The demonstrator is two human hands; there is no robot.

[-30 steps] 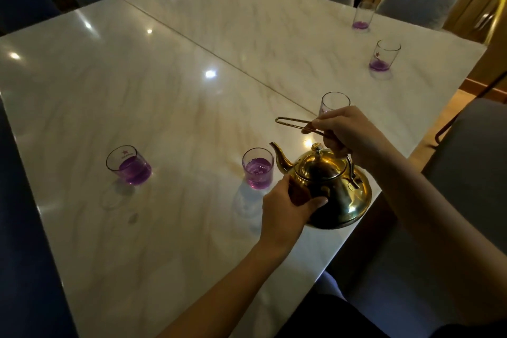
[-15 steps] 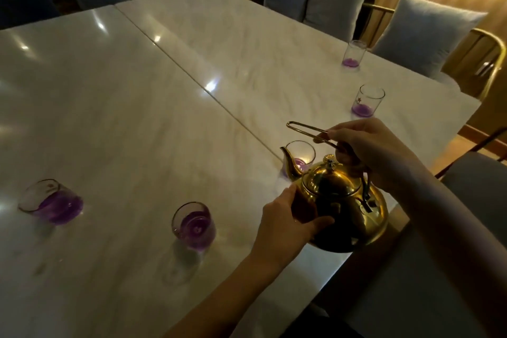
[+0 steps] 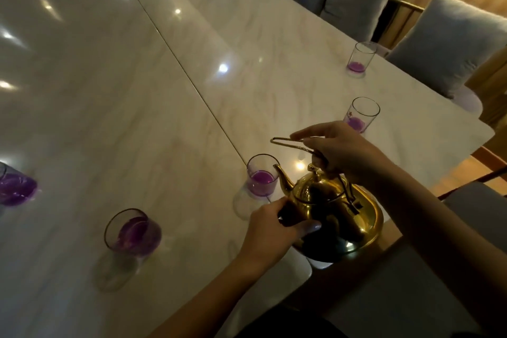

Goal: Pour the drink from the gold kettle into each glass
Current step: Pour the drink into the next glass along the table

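Fingers (image 3: pixel 301 228) of the left hand (image 3: pixel 270 230) curl against the near side of the gold kettle (image 3: pixel 337 217), thumb laid across its belly, so part of the kettle's wall is covered and how firmly they press is hard to judge. The right hand (image 3: pixel 343 151) comes in from the right, its fingers closed around the thin wire handle (image 3: pixel 288 143), whose looped end juts out to the left past the knuckles; the handle's far hinge is hidden behind that hand. The kettle hangs at the worktop's (image 3: pixel 137 90) near right corner, tilted slightly with the spout (image 3: pixel 281 177) pointing left and up, its tip just beside the rim of the nearest glass (image 3: pixel 262 175), which holds purple drink in its lower half. Whether any liquid leaves the spout cannot be made out in the dim light. Both forearms enter from the bottom edge, the left one rising diagonally, the right one bent at the wrist over the lid knob (image 3: pixel 312 168). A second glass (image 3: pixel 133 233) of purple drink stands near the front edge to the left, blurred and seemingly leaning from lens distortion. A third glass (image 3: pixel 16 189) is cut off by the picture's left border. Two more glasses stand along the worktop's right edge, one (image 3: pixel 360 115) just behind the right hand and one (image 3: pixel 360 59) farther back, each with a little purple at the bottom. Grey cushions (image 3: pixel 450 44) sit beyond that edge.
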